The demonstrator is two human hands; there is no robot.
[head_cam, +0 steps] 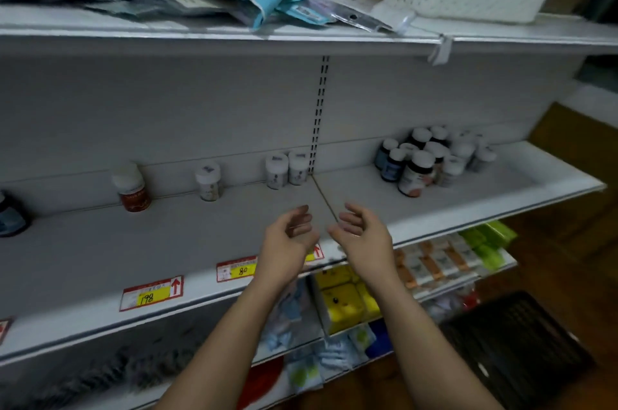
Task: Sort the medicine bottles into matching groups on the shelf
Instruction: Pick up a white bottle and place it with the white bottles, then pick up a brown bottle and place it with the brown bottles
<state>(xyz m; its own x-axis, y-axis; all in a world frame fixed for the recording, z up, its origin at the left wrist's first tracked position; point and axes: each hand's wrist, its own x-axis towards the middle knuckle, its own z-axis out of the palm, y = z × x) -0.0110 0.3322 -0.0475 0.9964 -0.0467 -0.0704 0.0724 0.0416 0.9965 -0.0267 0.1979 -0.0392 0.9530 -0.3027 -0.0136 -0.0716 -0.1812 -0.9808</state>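
shelf (pixel 133 252) | mixed bottles (pixel 431 162) huddled right of the slotted upright (pixel 319 115), white pair (pixel 287 170) just left | left hand (pixel 294 225), right hand (pixel 359 229) below it, loosely curled, empty | best: read labels before lifting

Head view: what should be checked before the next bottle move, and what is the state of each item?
1. Left hand empty: ok.
2. Right hand empty: ok.
3. Bottle cluster at the right of the shelf sorted by kind: not ok, dark and white bottles are mixed.
4. White bottle pair upright, side by side: ok.
5. Red-label bottle grouped with a match: not ok, it stands alone.
6. Label text readable: cannot tell, blurred.
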